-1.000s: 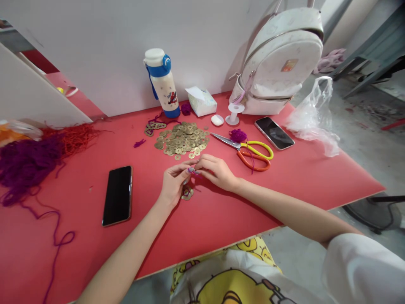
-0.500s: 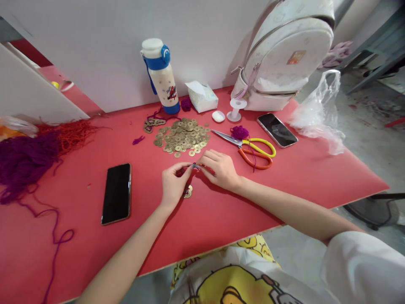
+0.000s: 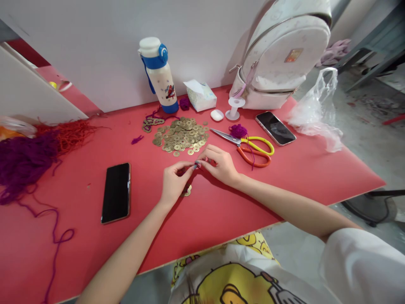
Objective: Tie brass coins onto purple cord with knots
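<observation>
In the head view my left hand and my right hand meet fingertip to fingertip over the red table. Each pinches a short bit of purple yarn, mostly hidden by the fingers. Beside the left wrist lie a few brass coins, partly covered by that hand. Beyond the fingers spreads a pile of holed brass coins. Scissors with a yellow and an orange handle lie to the right of it, and a small purple yarn ball rests against them.
A phone lies left, another phone right. Behind stand a bottle, tissue pack, white spool and backpack. A plastic bag sits right; purple yarn and red strands heap left.
My right fingers have shifted and curled more around the yarn at the left fingertips. The whole view has moved slightly; the things on the table stay where they were.
</observation>
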Motion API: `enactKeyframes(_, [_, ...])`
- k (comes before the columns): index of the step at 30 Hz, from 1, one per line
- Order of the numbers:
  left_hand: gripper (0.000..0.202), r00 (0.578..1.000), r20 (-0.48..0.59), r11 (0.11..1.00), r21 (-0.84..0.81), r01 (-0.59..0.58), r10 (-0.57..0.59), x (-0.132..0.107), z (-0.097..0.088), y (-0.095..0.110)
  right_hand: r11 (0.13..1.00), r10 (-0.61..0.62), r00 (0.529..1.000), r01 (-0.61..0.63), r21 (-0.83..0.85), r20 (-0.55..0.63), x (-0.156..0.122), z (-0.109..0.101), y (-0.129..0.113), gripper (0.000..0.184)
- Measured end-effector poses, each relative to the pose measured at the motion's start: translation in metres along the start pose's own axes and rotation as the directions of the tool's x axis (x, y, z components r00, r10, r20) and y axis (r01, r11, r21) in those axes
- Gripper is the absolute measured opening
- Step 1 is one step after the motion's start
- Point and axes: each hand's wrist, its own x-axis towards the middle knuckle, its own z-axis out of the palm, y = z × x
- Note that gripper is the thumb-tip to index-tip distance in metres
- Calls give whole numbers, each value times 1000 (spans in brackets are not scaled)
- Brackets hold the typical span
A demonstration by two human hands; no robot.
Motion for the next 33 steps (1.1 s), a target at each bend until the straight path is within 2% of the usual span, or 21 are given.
enactKeyframes(5, [20, 1000, 16, 1000, -6, 6, -6, -1, 1, 0, 998, -17, 1000, 17, 52, 7, -1, 0, 0, 21])
enactKeyframes(11, [21, 1000, 28, 997, -79, -2, 4, -1, 0, 0, 989, 43, 999, -42, 145, -4, 1, 0, 3, 21])
enactKeyframes(18, [19, 998, 2, 996, -69, -58, 58, 0, -2, 4, 944, 57, 997, -69, 324, 45, 5, 0, 10, 14])
enactKeyframes(27, [11, 962, 12, 958, 87, -273, 273, 1, -4, 1, 926, 9, 1000, -17, 378, 25, 6, -1, 11, 12])
enactKeyframes(33, [10, 926, 28, 916, 137, -377, 377, 5, -8, 2, 923, 28, 998, -44, 382, 48, 5, -2, 11, 17])
